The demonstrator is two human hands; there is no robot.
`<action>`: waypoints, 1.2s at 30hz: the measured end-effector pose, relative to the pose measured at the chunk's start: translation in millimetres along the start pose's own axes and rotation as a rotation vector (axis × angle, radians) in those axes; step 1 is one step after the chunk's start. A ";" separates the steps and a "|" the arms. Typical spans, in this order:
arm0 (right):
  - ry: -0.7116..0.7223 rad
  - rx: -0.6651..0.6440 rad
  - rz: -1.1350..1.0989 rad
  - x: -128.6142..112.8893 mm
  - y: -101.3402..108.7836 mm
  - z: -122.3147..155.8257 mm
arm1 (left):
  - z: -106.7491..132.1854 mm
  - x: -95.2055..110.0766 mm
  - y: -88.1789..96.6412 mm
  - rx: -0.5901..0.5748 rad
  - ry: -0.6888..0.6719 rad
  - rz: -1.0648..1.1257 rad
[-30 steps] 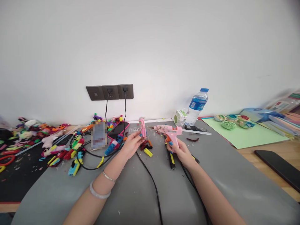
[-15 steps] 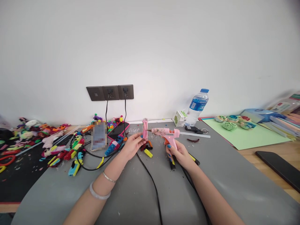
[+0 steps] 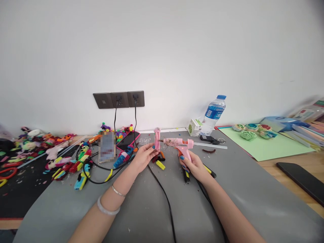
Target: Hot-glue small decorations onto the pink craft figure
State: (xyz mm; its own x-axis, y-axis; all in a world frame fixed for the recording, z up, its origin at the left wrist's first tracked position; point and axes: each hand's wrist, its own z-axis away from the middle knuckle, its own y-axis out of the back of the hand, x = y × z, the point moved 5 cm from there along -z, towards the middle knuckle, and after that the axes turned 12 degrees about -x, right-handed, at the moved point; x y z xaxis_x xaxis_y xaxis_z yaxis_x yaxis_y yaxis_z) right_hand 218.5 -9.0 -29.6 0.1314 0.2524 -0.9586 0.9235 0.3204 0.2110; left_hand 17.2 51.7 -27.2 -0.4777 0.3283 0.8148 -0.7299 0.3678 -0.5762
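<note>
My left hand (image 3: 143, 157) is closed on a small pink fuzzy craft piece (image 3: 157, 138) and holds it upright above the grey mat (image 3: 152, 209). In my right hand (image 3: 194, 166) is a pink hot glue gun (image 3: 180, 145), gripped by its handle. The gun's nozzle points left and touches the pink piece. The gun's black cord (image 3: 164, 199) trails toward me across the mat. Small red, orange and yellow fuzzy bits (image 3: 159, 161) lie under my hands.
Many colourful fuzzy figures (image 3: 63, 158) and black cables lie at the left. A phone (image 3: 127, 139) and wall sockets (image 3: 118, 99) are behind. A water bottle (image 3: 213, 114), small box (image 3: 193, 127), keys, green paper (image 3: 268, 146) with paper flowers and a dark phone (image 3: 301, 182) stand right.
My right hand has swung the glue gun left until its nozzle met the pink piece. My left hand shifted the piece slightly right and more upright.
</note>
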 end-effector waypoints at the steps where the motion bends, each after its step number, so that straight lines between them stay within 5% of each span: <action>1: -0.006 -0.001 0.002 0.7 0.2 -0.1 | 0.0 0.1 -0.1 -0.003 -0.002 0.001; 18: -0.029 -0.048 0.100 -9.5 -1.2 -0.6 | -1.9 0.9 4.1 -0.008 -0.034 0.010; 36: -0.086 0.053 0.221 -2.4 3.0 2.2 | -1.4 4.5 6.2 0.014 -0.042 -0.006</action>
State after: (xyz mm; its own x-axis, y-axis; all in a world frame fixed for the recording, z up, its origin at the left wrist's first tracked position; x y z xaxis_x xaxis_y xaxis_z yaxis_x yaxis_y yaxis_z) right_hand 221.7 -10.6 -27.1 0.3603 0.2318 -0.9036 0.8862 0.2172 0.4091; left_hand 11.2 56.7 -27.2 -0.4928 0.2893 0.8206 -0.7397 0.3573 -0.5702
